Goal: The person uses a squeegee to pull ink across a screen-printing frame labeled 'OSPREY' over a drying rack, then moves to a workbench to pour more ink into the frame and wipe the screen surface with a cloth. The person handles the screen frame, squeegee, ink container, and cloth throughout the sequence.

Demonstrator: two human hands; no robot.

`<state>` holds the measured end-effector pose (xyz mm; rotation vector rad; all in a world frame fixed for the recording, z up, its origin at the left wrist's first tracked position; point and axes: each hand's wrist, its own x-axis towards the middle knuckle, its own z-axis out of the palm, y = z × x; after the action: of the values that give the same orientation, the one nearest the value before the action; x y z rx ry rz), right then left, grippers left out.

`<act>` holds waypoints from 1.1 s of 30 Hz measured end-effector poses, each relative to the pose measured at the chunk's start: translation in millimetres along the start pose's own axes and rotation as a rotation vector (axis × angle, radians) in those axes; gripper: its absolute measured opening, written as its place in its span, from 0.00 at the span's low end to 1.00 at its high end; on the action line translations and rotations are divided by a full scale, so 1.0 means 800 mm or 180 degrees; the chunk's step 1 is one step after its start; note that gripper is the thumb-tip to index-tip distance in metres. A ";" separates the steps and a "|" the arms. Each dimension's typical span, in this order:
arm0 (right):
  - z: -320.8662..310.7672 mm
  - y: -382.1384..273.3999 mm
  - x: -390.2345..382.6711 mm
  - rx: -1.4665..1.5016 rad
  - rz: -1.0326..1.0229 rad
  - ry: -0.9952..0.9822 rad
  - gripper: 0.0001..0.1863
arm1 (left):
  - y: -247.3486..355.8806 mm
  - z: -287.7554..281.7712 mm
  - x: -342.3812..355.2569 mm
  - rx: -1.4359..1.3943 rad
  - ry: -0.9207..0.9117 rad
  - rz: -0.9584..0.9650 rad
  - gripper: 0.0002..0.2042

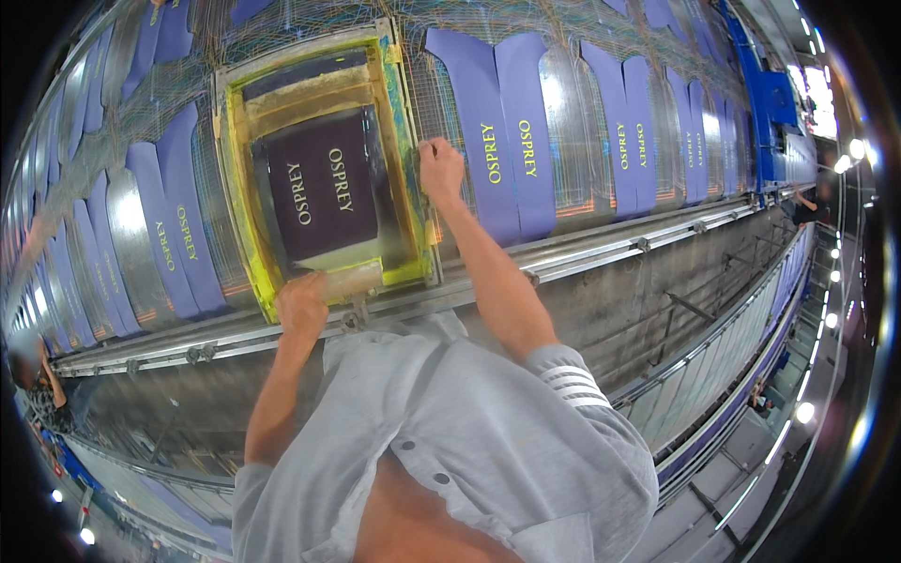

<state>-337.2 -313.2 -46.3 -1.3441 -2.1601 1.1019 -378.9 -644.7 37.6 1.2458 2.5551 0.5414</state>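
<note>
A screen-printing frame [411, 122] with yellow-stained edges lies on the long table in front of me. Through its dark mesh window [324, 188] show two lines of light lettering. My left hand [301, 305] is at the frame's near left corner, closed round the left end of a pale squeegee [354, 280] lying along the near side. At the frame's right side, my right hand [441, 170] is closed on the edge; its fingertips are partly hidden. Purple fabric pieces [502, 141] with yellow lettering lie flat just right of the frame.
More purple pieces [174, 211] lie in rows left and right along the printing table [563, 122]. A metal rail [601, 241] edges its near side. Blue machinery [771, 103] stands at the far right. Other people [45, 385] are at the far left and far right.
</note>
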 end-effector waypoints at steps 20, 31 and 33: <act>0.059 -0.193 0.053 -0.1957 -0.2548 -0.2079 0.06 | -0.070 -0.046 0.298 0.0563 -0.0286 -0.0101 0.10; 0.008 -0.114 -0.134 -0.1701 -0.2327 -0.2452 0.06 | -0.025 -0.018 0.103 0.0268 -0.0934 -0.0264 0.12; 0.017 -0.154 -0.063 -0.1768 -0.2268 -0.2473 0.07 | -0.041 -0.035 0.172 0.0392 -0.0731 -0.0116 0.11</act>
<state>-394.2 -392.1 44.9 -0.1449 -3.2858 0.8045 -495.9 -559.7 40.9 1.2199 2.4422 0.2212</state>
